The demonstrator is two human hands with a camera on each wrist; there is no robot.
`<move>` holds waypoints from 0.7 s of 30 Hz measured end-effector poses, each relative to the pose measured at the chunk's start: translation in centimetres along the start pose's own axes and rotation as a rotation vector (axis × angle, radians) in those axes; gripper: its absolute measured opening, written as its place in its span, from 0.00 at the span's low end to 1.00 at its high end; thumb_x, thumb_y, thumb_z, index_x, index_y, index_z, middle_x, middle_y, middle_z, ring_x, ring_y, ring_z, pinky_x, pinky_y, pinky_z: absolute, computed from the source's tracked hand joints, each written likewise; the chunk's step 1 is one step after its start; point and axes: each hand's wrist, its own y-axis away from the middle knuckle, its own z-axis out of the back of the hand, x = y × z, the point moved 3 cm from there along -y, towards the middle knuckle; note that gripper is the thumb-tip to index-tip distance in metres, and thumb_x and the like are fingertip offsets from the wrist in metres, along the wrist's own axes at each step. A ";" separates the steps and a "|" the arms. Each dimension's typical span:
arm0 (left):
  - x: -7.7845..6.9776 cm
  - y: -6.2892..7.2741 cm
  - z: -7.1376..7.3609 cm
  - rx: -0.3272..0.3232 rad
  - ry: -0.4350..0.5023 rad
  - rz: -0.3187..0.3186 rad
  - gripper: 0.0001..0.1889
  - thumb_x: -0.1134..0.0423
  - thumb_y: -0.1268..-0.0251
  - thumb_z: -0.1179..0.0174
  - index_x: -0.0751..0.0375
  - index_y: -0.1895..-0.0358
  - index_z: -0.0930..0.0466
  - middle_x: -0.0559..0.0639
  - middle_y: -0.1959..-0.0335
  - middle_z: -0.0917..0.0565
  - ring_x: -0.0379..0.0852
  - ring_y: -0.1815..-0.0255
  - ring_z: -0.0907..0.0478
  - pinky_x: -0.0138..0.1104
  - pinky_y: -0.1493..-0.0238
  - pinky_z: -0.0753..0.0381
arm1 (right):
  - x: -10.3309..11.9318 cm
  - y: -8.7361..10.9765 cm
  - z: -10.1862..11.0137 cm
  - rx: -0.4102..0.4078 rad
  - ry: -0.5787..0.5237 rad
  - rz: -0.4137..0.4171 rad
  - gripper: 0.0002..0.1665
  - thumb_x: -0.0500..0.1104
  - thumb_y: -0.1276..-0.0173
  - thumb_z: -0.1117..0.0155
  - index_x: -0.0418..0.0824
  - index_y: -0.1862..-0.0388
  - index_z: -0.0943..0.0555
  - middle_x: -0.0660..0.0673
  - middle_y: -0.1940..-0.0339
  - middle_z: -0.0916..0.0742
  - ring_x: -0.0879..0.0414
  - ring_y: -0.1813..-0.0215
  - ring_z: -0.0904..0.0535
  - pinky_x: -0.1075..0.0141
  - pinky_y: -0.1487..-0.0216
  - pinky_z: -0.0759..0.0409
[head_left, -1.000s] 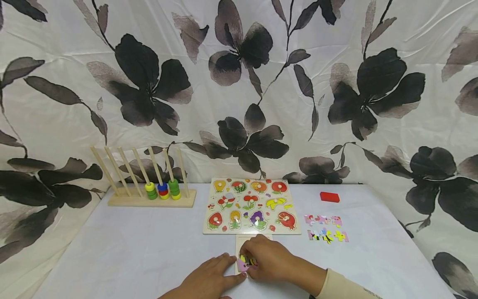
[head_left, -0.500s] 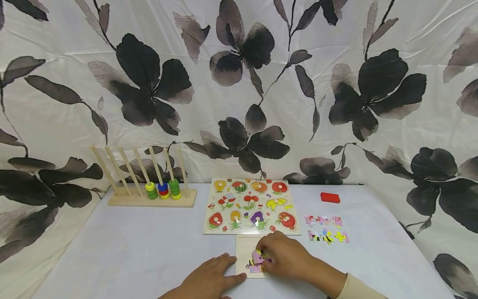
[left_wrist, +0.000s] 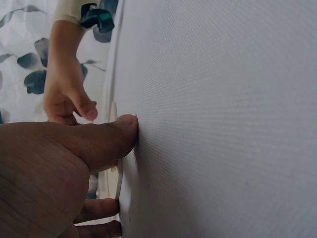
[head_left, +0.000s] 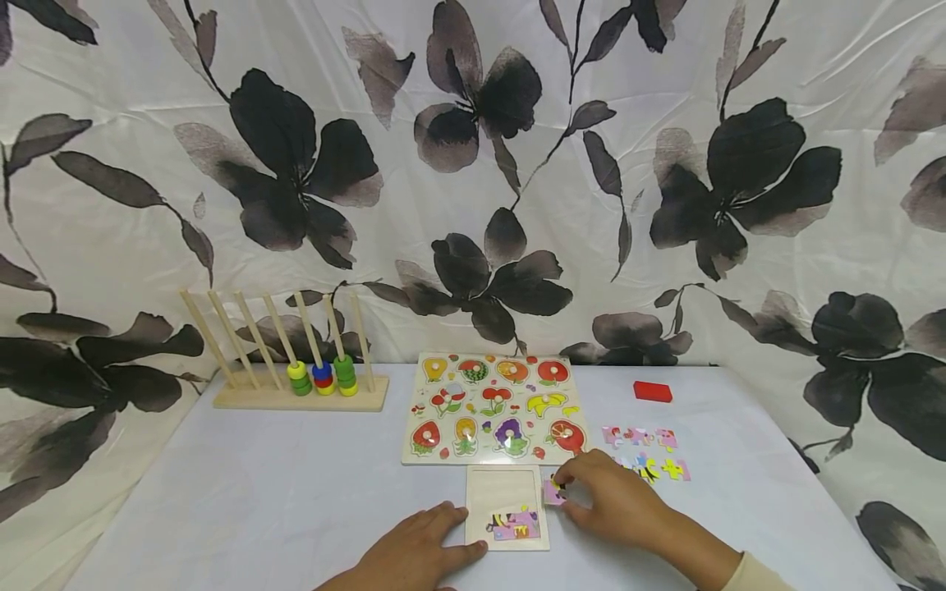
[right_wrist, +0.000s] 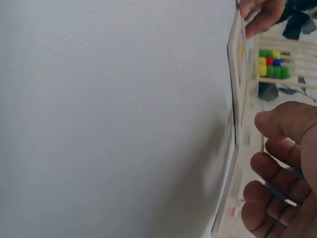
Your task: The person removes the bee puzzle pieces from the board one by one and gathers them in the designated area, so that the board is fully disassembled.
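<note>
A small wooden puzzle tray [head_left: 493, 491] lies flat at the front middle of the table. Joined jigsaw pieces [head_left: 517, 527] with pink, yellow and black print lie in its lower right part. My left hand [head_left: 414, 548] rests at the tray's left edge, thumb and fingers extended against it. Just off the tray's right side, my right hand [head_left: 613, 502] pinches a pink puzzle piece [head_left: 551, 494] between thumb and fingers. Only a thin edge of that piece shows in the right wrist view. Loose puzzle pieces [head_left: 674, 469] lie in two rows beyond the right hand, partly covered by it.
A fruit peg puzzle board [head_left: 480, 406] stands directly behind the tray. At the back left is a wooden stacking rack [head_left: 299, 398] with upright rods and coloured rings. A red block [head_left: 653, 390] lies at the back right. A floral cloth [head_left: 473, 205] hangs behind the table.
My right hand has lifted a pink piece off the tray and carried it right, past the tray's edge. The joined pieces in the tray are now uncovered. The left hand stays put.
</note>
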 end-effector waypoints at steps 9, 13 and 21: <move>0.0 0.1 -0.1 0.002 -0.008 -0.021 0.34 0.26 0.36 0.46 0.32 0.29 0.25 0.51 0.29 0.28 0.54 0.28 0.31 0.51 0.35 0.24 | -2.2 1.6 1.2 -0.053 0.034 -0.026 0.15 0.44 0.42 0.21 0.56 0.59 0.16 0.63 0.58 0.18 0.61 0.48 0.22 0.57 0.47 0.17; 0.0 0.2 0.0 -0.010 -0.009 -0.034 0.32 0.30 0.33 0.45 0.33 0.29 0.24 0.52 0.30 0.28 0.55 0.28 0.31 0.50 0.35 0.25 | -3.3 2.3 1.6 -0.076 0.037 -0.033 0.14 0.43 0.42 0.21 0.58 0.60 0.16 0.63 0.57 0.17 0.59 0.46 0.22 0.55 0.44 0.18; -0.1 0.3 0.2 -0.002 -0.004 -0.024 0.30 0.34 0.33 0.40 0.34 0.29 0.25 0.53 0.29 0.29 0.56 0.27 0.32 0.50 0.33 0.26 | -5.2 3.7 2.2 -0.113 0.046 -0.021 0.14 0.42 0.42 0.22 0.59 0.63 0.15 0.65 0.57 0.17 0.59 0.48 0.21 0.57 0.46 0.18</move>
